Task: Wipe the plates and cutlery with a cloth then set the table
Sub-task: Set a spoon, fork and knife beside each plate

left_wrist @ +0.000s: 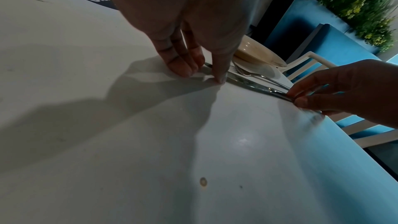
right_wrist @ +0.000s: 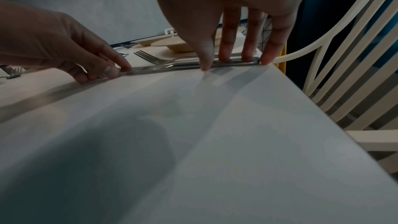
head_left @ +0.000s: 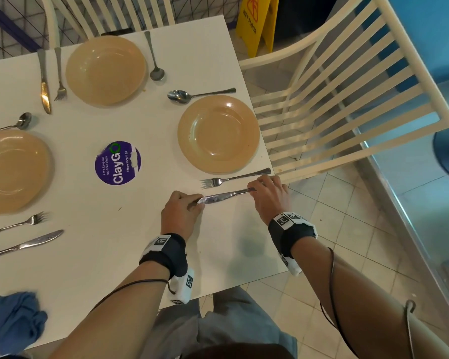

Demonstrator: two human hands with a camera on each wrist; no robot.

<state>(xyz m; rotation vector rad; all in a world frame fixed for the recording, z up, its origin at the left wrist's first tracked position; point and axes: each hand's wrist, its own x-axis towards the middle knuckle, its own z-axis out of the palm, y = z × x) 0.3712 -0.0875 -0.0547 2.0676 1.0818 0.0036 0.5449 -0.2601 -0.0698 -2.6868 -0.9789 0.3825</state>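
Note:
A table knife [head_left: 223, 196] lies flat on the white table [head_left: 130, 242], just below the fork [head_left: 233, 177] and the right-hand tan plate [head_left: 218, 133]. My left hand [head_left: 196, 202] pinches the blade tip, with thumb and fingers [left_wrist: 183, 67] on either side of the knife [left_wrist: 247, 83]. My right hand [head_left: 253, 187] pinches the handle end near the table's right edge; its thumb sits in front of the knife [right_wrist: 161, 69] and its fingers [right_wrist: 224, 55] behind. A crumpled blue cloth [head_left: 13, 322] lies at the near left corner, away from both hands.
Two more tan plates [head_left: 105, 69] [head_left: 13, 172] are laid with knives, forks and spoons; a spoon [head_left: 200, 94] lies above the right plate. A purple sticker [head_left: 117, 163] marks the table's middle. White slatted chairs [head_left: 335, 104] stand at the right and far sides. A yellow floor sign [head_left: 257, 22] stands beyond.

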